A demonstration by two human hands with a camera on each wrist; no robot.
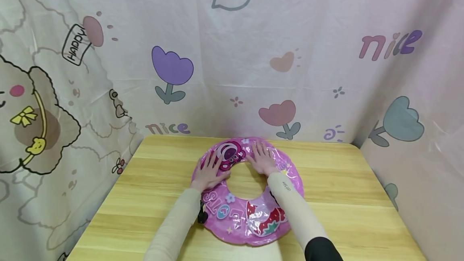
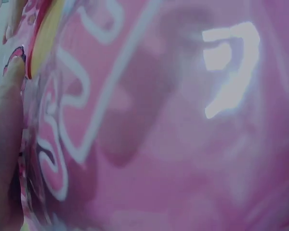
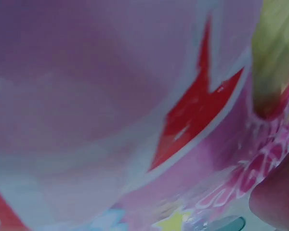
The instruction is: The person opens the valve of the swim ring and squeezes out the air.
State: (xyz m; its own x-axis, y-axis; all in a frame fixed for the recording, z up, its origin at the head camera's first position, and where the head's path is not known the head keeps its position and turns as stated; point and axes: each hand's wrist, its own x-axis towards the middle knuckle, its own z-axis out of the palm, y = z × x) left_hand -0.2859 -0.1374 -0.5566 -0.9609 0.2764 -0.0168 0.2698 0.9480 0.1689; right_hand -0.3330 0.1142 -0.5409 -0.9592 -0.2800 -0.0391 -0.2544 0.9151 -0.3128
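A pink inflatable swim ring (image 1: 250, 235) with a bear, strawberry and letter prints lies flat on the wooden table, plump and shiny. My left hand (image 1: 209, 174) rests on its left side with the fingers spread. On the far part of the ring, right of the bear print, my right hand (image 1: 262, 159) lies with straight fingers. The glossy ring (image 2: 192, 144) fills most of the left wrist view, with part of the left hand (image 2: 5, 134) at the edge. In the right wrist view, a bit of the right hand (image 3: 279, 192) shows beside the ring (image 3: 111, 96).
The wooden table (image 1: 145, 196) spreads on both sides of the ring. Behind it hangs a pale printed curtain (image 1: 224, 51), which also lines the left and right sides. A small black object (image 1: 202, 214) sits at the left wrist.
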